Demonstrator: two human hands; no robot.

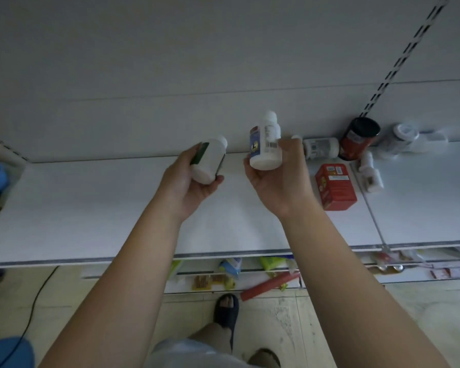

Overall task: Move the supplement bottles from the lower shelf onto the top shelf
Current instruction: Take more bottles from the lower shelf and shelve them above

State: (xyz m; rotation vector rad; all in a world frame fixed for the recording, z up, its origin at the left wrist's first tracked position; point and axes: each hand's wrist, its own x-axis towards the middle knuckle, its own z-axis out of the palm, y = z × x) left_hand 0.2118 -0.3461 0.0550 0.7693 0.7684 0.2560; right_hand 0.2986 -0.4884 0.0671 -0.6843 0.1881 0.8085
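My left hand (190,183) grips a white bottle with a green label (209,162), held tilted above the top shelf (91,208). A white bottle with a blue label (264,144) sits in the grip of my right hand (279,179), also lifted over the shelf near the back wall. Farther right on the shelf are a white bottle lying on its side (322,147), a dark red jar with a black lid (357,139), a clear bottle (401,138), a small white bottle (371,172) and a red box (335,189).
The shelf's front edge (223,254) runs across the view. Below it a lower shelf holds packets (230,268) and a red stick-like pack (270,285). A slotted upright (398,59) rises at the back right. My sandalled foot (226,312) stands on the tiled floor.
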